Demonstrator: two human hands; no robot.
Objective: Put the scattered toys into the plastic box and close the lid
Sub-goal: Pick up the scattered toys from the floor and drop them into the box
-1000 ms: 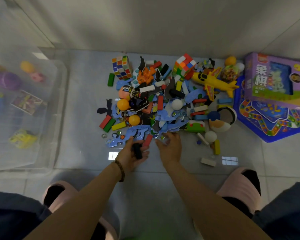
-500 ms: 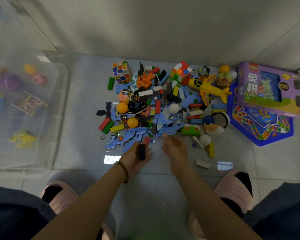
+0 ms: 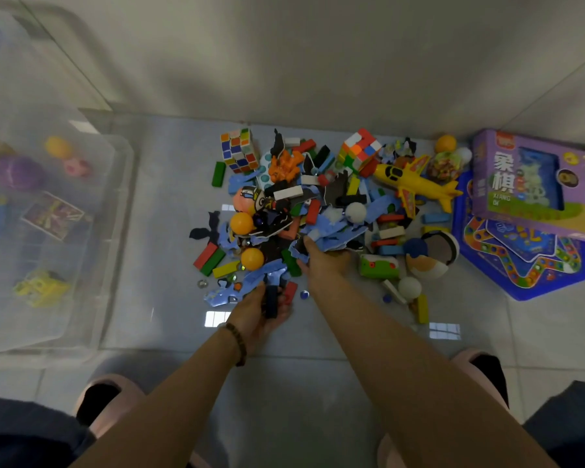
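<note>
Your right hand (image 3: 325,263) has moved forward from the near edge of the pile of toys (image 3: 318,211) into its middle. Its fingertips are now buried among the blue foam pieces (image 3: 335,228), so you cannot tell whether it has closed on any of them. Your left hand (image 3: 257,312) has stayed at the near edge of the pile, palm up, with its fingers curled round a black block (image 3: 271,300).

The pile lies on the tiled floor (image 3: 169,231) in front of you. In it are two puzzle cubes (image 3: 238,150), two orange balls (image 3: 242,222), a white ball (image 3: 356,211) and a yellow toy aeroplane (image 3: 416,184). To its right, a purple game box (image 3: 534,184) lies partly on a blue game board (image 3: 527,268).

The clear plastic box (image 3: 115,204) stands open on the floor, well apart from the pile on your left. A yellow toy car (image 3: 41,287), a card (image 3: 53,214) and a purple ball (image 3: 19,172) show dimly through its wall.
</note>
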